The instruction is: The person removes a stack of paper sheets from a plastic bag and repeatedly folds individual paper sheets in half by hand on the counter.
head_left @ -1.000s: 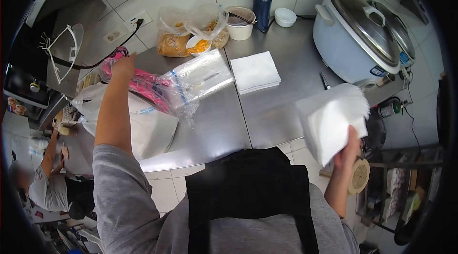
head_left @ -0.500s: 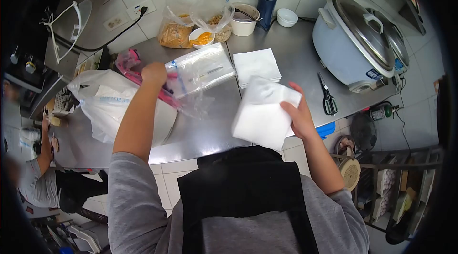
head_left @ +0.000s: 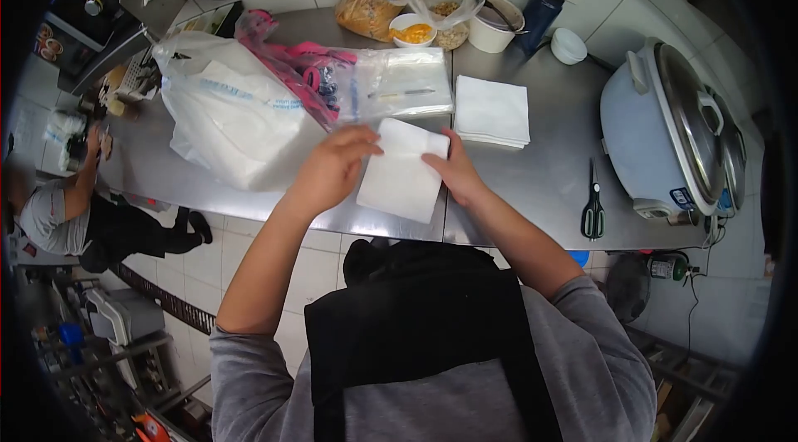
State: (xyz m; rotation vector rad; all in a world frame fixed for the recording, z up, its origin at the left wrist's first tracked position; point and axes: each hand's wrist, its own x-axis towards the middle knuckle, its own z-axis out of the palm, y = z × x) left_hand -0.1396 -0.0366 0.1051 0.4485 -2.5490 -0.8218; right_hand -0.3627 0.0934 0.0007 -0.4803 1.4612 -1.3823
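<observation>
White napkins [head_left: 402, 180] in a stack hang over the counter's front edge, gripped at the upper right corner by my right hand [head_left: 459, 172], thumb on top. My left hand [head_left: 337, 166] is at the stack's upper left edge, its fingers bent and slightly apart, with nothing held in them. Another white napkin stack [head_left: 492, 111] lies flat on the steel counter [head_left: 532, 184], just beyond my right hand. Left of my left hand is a large white plastic bag [head_left: 237, 130]. A pink and clear plastic wrapper [head_left: 312, 68] lies behind it, beside clear packed bags [head_left: 407, 81].
Scissors [head_left: 593, 208] lie at the right, near a large cooker [head_left: 661, 130]. Along the wall are food bags [head_left: 370, 12], a bowl of orange food [head_left: 412, 31], a tub [head_left: 494, 27], a dark bottle [head_left: 544, 10] and a white bowl [head_left: 568, 46]. Another person [head_left: 54, 209] works at far left.
My left hand has let go of the pink wrapper and come to the napkins. My right hand has brought the napkins leftward, in front of me. The view has shifted.
</observation>
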